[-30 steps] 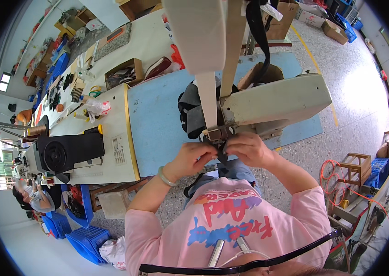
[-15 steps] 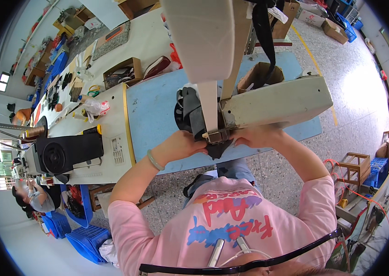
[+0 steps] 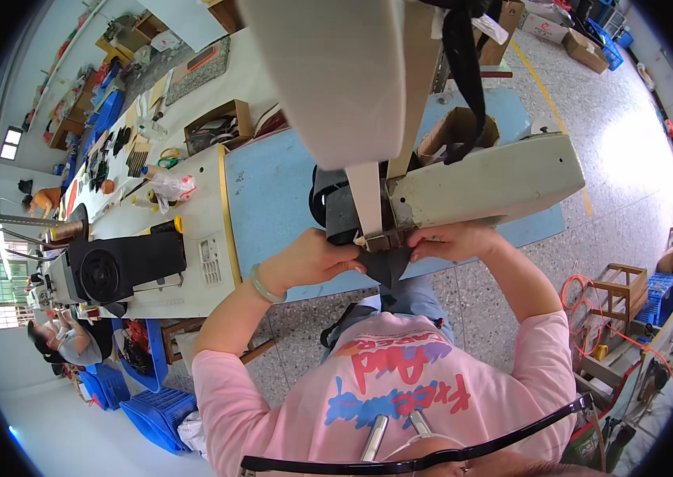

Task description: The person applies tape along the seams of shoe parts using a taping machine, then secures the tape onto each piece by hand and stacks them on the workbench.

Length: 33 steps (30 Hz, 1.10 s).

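Left hand [image 3: 316, 258] and right hand [image 3: 451, 238] both up at the sewing point, fingers pinched on a dark grey, roughly triangular piece of fabric [image 3: 384, 266]. The piece sits between the two hands, left fingertips on its left edge, right fingertips on its upper right corner; its point hangs down below them toward the person's lap. Left wrist carries a pale green bangle [image 3: 263, 284]. Directly above the fabric, the narrow cream needle column [image 3: 368, 199] of a post-type cream sewing machine [image 3: 487, 179] comes down to a small metal foot touching the fabric's top edge. More dark fabric or strap material [image 3: 332, 203] bunches behind the column, on the left. A black strap [image 3: 463, 71] hangs from above beside the machine head. Machine stands on a light blue tabletop [image 3: 273, 191]. A brown cardboard box [image 3: 455, 131] sits just behind the machine. To the left, a white table [image 3: 193, 215] with a black motor-like machine [image 3: 122, 266]; farther back, an open cardboard tray [image 3: 217, 127] and scattered small tools. Blue plastic crates [image 3: 157, 413] on the floor at lower left. Another person [image 3: 66, 342] sits at the far left edge.
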### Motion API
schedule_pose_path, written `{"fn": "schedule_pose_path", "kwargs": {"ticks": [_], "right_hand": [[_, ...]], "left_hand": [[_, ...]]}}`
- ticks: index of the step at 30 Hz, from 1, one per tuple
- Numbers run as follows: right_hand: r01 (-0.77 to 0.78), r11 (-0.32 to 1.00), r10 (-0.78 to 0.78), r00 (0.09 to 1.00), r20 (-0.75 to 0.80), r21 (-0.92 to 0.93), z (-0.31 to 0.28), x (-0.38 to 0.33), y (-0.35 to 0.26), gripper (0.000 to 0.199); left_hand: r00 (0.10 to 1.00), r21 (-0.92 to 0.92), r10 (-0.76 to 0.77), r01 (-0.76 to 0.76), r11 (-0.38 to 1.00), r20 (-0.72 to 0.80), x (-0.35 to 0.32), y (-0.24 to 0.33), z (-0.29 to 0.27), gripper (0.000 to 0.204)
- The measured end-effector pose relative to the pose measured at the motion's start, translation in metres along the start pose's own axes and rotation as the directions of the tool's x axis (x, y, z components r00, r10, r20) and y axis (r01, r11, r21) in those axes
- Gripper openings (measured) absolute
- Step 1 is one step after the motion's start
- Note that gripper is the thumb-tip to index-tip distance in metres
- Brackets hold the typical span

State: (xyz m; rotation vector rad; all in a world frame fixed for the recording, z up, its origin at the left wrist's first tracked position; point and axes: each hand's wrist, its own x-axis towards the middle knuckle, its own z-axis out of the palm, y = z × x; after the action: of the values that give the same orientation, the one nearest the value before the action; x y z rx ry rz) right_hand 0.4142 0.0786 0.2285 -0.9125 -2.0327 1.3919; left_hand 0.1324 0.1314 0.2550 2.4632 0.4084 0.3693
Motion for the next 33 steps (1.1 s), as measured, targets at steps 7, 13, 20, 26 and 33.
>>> {"fn": "schedule_pose_path", "kwargs": {"ticks": [7,13,20,26,33], "right_hand": [[0.178,0.955,-0.149,0.98,-0.132,0.239,-0.005,0.005,0.005,0.016],[-0.104,0.741,0.086,0.995,0.06,0.664,-0.009,0.007,0.005,0.016],[-0.088,0.844,-0.017,0.982,0.189,0.529,-0.015,0.018,0.001,0.015],[-0.252,0.81,0.163,0.964,0.209,0.53,-0.015,0.023,0.004,0.019],[-0.02,0.816,0.07,0.996,-0.063,0.577,-0.008,0.019,-0.005,0.017]], "left_hand": [[0.996,-0.183,0.033,-0.016,0.983,0.088,0.004,-0.005,-0.015,0.018],[0.943,-0.494,-0.099,0.254,0.831,0.317,0.005,-0.006,-0.02,0.012],[0.936,-0.549,-0.127,0.299,0.781,0.329,0.008,0.0,-0.022,0.01],[0.973,-0.195,0.108,-0.068,0.978,0.202,0.011,-0.001,-0.03,0.008],[0.956,-0.604,-0.076,0.239,0.761,0.282,0.006,-0.008,-0.02,0.026]]}}
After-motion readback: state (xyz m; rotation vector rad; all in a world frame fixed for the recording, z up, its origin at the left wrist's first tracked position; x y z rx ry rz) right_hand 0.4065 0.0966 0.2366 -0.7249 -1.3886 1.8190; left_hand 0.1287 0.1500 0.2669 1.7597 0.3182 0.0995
